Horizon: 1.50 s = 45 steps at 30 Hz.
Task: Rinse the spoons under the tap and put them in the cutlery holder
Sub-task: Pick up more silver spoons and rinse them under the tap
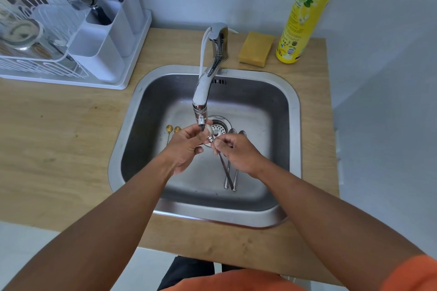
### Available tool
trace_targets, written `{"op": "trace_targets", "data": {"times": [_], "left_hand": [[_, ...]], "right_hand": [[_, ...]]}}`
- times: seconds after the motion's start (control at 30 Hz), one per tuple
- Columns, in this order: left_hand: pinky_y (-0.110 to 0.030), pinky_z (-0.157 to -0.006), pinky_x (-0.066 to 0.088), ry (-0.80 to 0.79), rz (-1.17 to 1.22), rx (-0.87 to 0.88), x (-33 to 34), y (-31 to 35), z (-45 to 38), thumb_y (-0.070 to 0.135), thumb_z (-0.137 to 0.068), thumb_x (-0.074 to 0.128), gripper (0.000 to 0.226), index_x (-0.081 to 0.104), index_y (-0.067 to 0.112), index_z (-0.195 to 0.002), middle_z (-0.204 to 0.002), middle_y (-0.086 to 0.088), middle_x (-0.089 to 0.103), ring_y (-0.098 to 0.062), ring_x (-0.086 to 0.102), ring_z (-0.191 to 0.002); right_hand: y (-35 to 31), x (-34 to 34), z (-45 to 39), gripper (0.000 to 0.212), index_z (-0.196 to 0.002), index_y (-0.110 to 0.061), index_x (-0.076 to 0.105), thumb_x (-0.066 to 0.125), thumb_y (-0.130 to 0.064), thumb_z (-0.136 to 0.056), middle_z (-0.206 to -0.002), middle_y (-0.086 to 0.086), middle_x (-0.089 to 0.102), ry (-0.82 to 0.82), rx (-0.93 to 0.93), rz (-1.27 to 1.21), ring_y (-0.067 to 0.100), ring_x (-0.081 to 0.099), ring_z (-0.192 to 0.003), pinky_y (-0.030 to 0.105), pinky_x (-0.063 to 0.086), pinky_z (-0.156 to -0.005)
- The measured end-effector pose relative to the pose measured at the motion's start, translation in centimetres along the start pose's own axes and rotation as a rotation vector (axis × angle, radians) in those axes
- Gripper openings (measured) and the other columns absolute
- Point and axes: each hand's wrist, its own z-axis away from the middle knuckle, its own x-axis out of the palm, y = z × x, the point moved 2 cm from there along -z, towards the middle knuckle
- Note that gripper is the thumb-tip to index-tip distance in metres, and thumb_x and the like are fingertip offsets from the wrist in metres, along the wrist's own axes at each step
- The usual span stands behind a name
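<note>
My right hand [236, 152] pinches the handle of a steel spoon [223, 163], whose bowl sits right under the tap [203, 92] spout. My left hand [185, 146] has its fingertips on that spoon's bowl. Two more steel spoons [233, 179] lie on the sink [293, 111] floor under my right hand. Two small gold spoons [172, 129] lie at the sink's left side, partly hidden by my left hand. The white cutlery holder [111, 38] stands on the counter at the back left, with dark utensils in its far compartments.
A white dish rack [35, 64] with glasses and a metal cup adjoins the holder at the far left. A yellow sponge [255, 49] and a tall yellow dish-soap bottle [305, 12] stand behind the sink on the right. The wooden counter [59, 139] surrounds the sink.
</note>
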Motion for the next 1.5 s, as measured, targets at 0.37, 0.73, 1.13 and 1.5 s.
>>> {"op": "trace_targets", "data": {"times": [0.37, 0.73, 1.13, 1.5], "left_hand": [[-0.03, -0.064, 0.037, 0.101, 0.013, -0.06, 0.5, -0.2, -0.6, 0.029, -0.107, 0.053, 0.022, 0.072, 0.024, -0.097, -0.07, 0.008, 0.063, -0.012, 0.056, -0.069], [-0.024, -0.062, 0.052, 0.387, -0.657, 0.326, 0.7, 1.6, 0.2, 0.028, -0.103, 0.064, 0.018, 0.072, 0.025, -0.086, -0.073, 0.01, 0.074, -0.01, 0.067, -0.067], [-0.013, -0.064, 0.047, 0.28, -0.605, 0.201, -0.4, 1.6, -0.3, 0.026, -0.097, 0.071, 0.012, 0.076, 0.015, -0.102, -0.092, -0.006, 0.077, -0.012, 0.064, -0.079], [-0.024, -0.074, 0.047, 0.069, -0.53, -0.089, -0.8, -0.7, 2.2, 0.038, -0.108, 0.051, 0.029, 0.076, 0.024, -0.103, -0.098, 0.011, 0.081, -0.009, 0.07, -0.088]], "right_hand": [[-0.5, 0.2, 0.3, 0.027, -0.084, -0.016, 0.072, 0.057, -0.021, -0.107, -0.082, -0.014, 0.072, -0.059, 0.014, -0.096, -0.001, 0.062, -0.078, 0.013, 0.047, -0.074], [-0.5, 0.7, -0.4, 0.024, -0.083, -0.014, 0.074, 0.061, -0.017, -0.103, -0.082, -0.019, 0.076, -0.053, 0.054, -0.077, -0.008, 0.064, -0.072, 0.006, 0.043, -0.067], [-0.7, 0.5, -0.9, 0.024, -0.079, -0.021, 0.077, 0.064, -0.026, -0.099, -0.062, -0.014, 0.067, 0.032, 0.028, 0.12, -0.001, 0.048, -0.051, 0.019, 0.04, -0.055], [-3.0, 0.1, -3.7, 0.015, -0.067, -0.03, 0.079, 0.079, -0.028, -0.082, -0.078, -0.016, 0.078, 0.256, 0.138, -0.091, 0.007, 0.075, -0.08, 0.037, 0.059, -0.087]]}}
